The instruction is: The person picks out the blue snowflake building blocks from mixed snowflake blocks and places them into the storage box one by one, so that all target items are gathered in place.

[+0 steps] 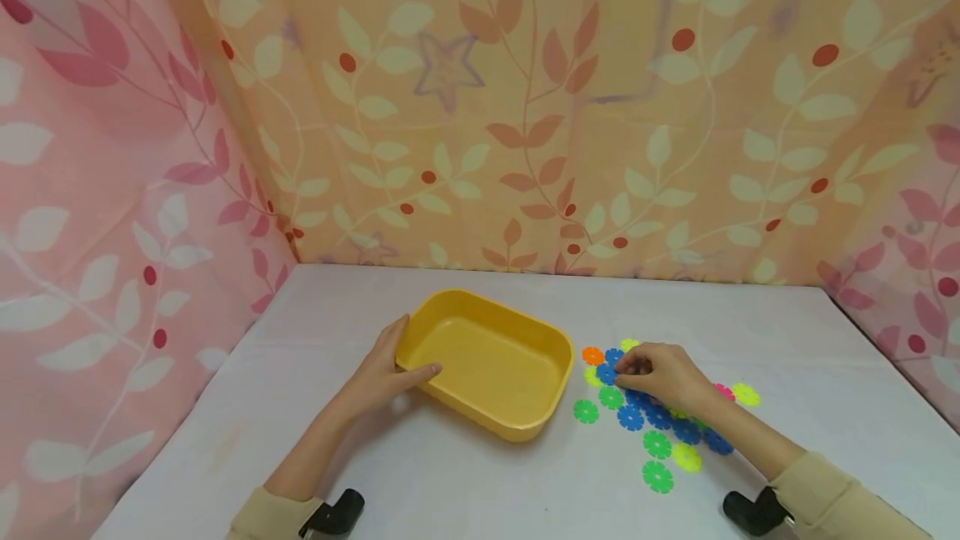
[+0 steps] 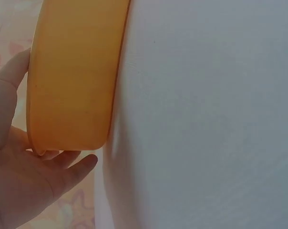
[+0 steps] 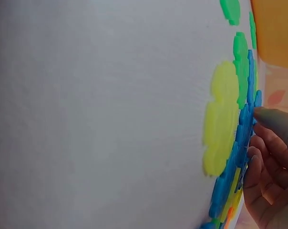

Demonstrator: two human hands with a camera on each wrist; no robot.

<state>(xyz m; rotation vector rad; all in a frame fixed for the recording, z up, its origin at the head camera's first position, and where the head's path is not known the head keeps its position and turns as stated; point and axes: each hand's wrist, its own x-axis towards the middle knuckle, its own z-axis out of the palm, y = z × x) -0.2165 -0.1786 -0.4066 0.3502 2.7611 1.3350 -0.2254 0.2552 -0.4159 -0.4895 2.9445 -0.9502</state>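
Observation:
A yellow plastic basin sits on the white table. My left hand holds its left corner, thumb over the rim and the other fingers along the outside wall, as the left wrist view also shows. To the basin's right lies a loose pile of flower-shaped plastic snowflake discs, mostly blue, with green discs and yellow discs around them. My right hand is over the pile, its curled fingers and thumb pinching a blue snowflake disc by the edge. The palm and wrist hide part of the pile.
An orange disc lies at the pile's far left side, and a pink disc lies beyond the right wrist. Patterned curtains stand behind and beside the table. Black camera mounts sit at both wrists.

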